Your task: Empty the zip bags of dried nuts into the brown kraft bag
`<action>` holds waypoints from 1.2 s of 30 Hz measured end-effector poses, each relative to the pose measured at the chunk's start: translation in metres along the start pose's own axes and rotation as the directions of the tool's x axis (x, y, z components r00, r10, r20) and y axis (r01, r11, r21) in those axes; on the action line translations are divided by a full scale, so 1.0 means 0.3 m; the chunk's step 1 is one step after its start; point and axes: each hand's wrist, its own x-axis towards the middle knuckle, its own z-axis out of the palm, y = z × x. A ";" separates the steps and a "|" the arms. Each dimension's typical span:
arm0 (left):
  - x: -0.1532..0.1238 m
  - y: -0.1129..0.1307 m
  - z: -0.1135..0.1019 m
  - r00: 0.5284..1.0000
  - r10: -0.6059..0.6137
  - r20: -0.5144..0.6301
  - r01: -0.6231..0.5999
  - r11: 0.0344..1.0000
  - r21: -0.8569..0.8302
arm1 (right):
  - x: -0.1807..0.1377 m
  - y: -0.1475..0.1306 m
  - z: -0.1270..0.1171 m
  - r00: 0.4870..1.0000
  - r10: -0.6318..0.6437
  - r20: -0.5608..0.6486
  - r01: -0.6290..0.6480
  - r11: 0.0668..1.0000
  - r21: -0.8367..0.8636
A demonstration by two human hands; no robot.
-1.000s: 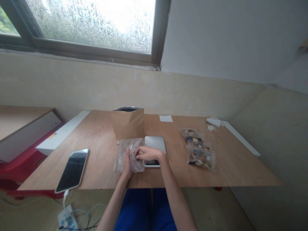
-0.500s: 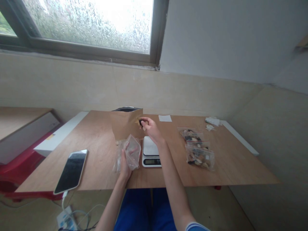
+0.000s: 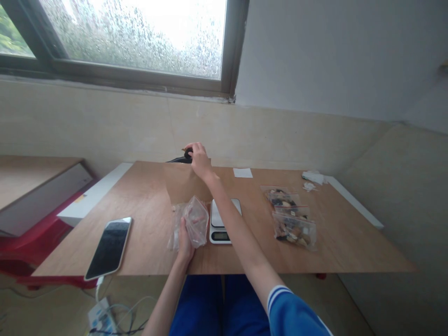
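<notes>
While the left hand [image 3: 184, 240] keeps its fingers closed around the crumpled clear plastic zip bag [image 3: 195, 220], holding it upright on the light brown wooden table [image 3: 140, 196] just left of the small white digital kitchen scale [image 3: 224, 219], the right hand [image 3: 199, 158] has left that bag. A second ago it was touching the bag beside the left hand. Half a second ago it was in front of the tall brown paper pouch [image 3: 184, 184]. Now it reaches higher, over the pouch's open dark mouth at the far edge of the table. Its fingers pinch a small dark piece [image 3: 188, 152] there. The black-screened smartphone [image 3: 109, 247] lies well to the left, and two filled clear zip bags [image 3: 292, 219] lie to the right, unchanged.
</notes>
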 end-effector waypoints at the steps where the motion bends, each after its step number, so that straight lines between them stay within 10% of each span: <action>1: 0.001 -0.001 -0.002 1.000 -0.001 0.005 0.001 1.000 0.002 | -0.011 0.005 0.008 1.000 0.006 0.029 -0.005 1.000 -0.018; 36: -0.001 -0.002 -0.001 1.000 -0.003 0.010 0.003 1.000 -0.027 | -0.095 0.014 0.031 0.993 0.081 0.086 -0.055 0.963 -0.264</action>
